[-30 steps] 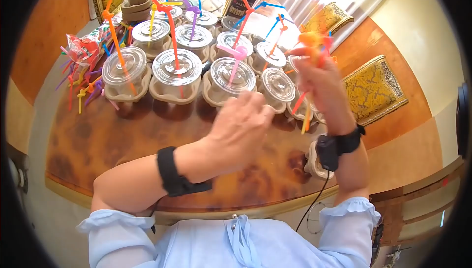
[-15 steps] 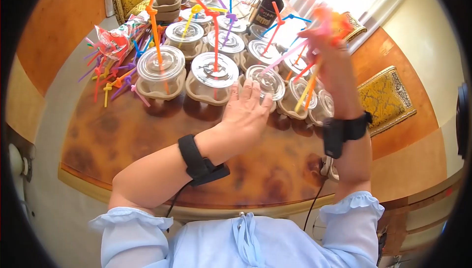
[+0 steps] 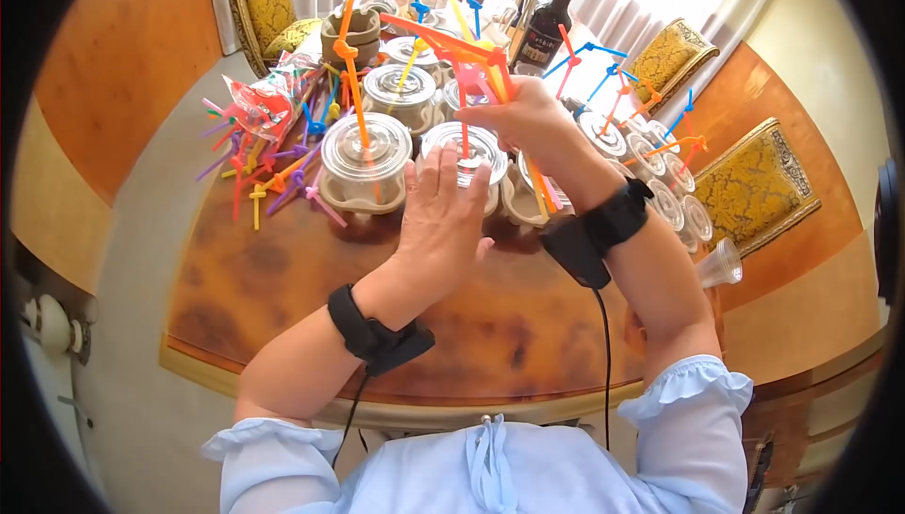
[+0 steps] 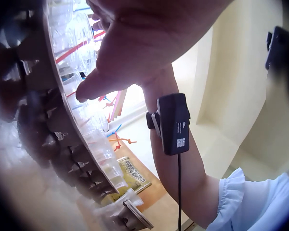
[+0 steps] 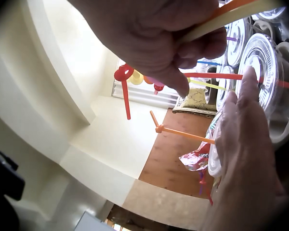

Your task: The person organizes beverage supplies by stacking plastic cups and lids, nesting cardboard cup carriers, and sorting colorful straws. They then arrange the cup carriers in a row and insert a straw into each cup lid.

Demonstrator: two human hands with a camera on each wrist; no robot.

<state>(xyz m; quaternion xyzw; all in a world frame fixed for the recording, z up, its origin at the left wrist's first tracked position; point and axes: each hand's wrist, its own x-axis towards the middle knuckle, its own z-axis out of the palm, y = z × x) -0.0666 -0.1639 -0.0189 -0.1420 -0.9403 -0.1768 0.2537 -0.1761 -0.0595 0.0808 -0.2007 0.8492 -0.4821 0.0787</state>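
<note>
My left hand (image 3: 440,217) lies with fingers extended at the near side of a clear lidded cup (image 3: 463,144), fingertips on or beside its lid; a red straw (image 5: 216,75) stands in that lid. Just right of the cup, my right hand (image 3: 547,132) grips a bundle of knotted straws (image 3: 471,48) in orange, yellow and pink, their lower ends hanging below the palm. To the left, a cup (image 3: 366,151) in a grey-brown carrier holds an upright orange straw (image 3: 353,71). The left wrist view shows my left hand (image 4: 149,38) close up, the thumb near the cups.
More lidded cups (image 3: 401,86) with knotted straws fill the table behind and to the right. Loose straws and a red-and-white wrapper (image 3: 266,104) lie at the left. A dark bottle (image 3: 549,24) and stacked carriers (image 3: 350,41) stand behind; clear stacked cups (image 3: 721,264) are at the right.
The head view has turned, shifting the table's contents. My right hand has come down and left with its straws, near the red-straw cup. My left hand has moved left onto that cup's near side.
</note>
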